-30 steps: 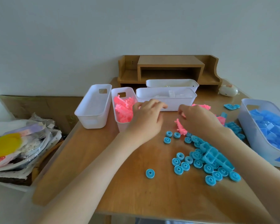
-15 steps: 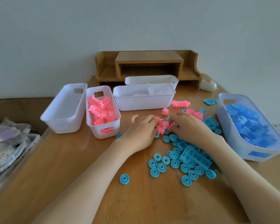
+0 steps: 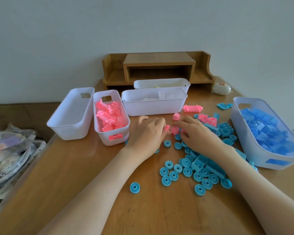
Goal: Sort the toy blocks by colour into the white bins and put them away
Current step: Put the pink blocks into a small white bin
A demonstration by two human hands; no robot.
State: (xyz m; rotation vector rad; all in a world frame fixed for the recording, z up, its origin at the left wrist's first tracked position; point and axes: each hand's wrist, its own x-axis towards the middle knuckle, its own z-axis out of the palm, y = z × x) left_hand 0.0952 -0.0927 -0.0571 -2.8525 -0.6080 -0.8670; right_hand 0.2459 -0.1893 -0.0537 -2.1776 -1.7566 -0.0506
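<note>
My left hand (image 3: 147,133) and my right hand (image 3: 198,134) meet over the middle of the wooden table. Each pinches a small pink block: the left one (image 3: 167,128), the right one (image 3: 174,130). More pink blocks lie behind them: a cube (image 3: 176,116), a long piece (image 3: 193,108) and a cluster (image 3: 209,119). The bin of pink blocks (image 3: 107,140) stands just left of my left hand. A bin of blue blocks (image 3: 244,150) is at the right. Several blue rings (image 3: 173,175) and blue blocks (image 3: 202,162) are spread under my right forearm.
An empty white bin (image 3: 71,116) stands at the far left. Two white bins (image 3: 153,108) (image 3: 161,83) sit behind my hands, before a wooden shelf (image 3: 159,67). A white gadget (image 3: 221,89) lies at the back right. One blue ring (image 3: 134,187) lies apart. Bags (image 3: 7,150) lie off the table's left edge.
My left hand has come away from the pink bin to the pink blocks in the middle. Both hands have closed in on the small pink pieces; the view has shifted left.
</note>
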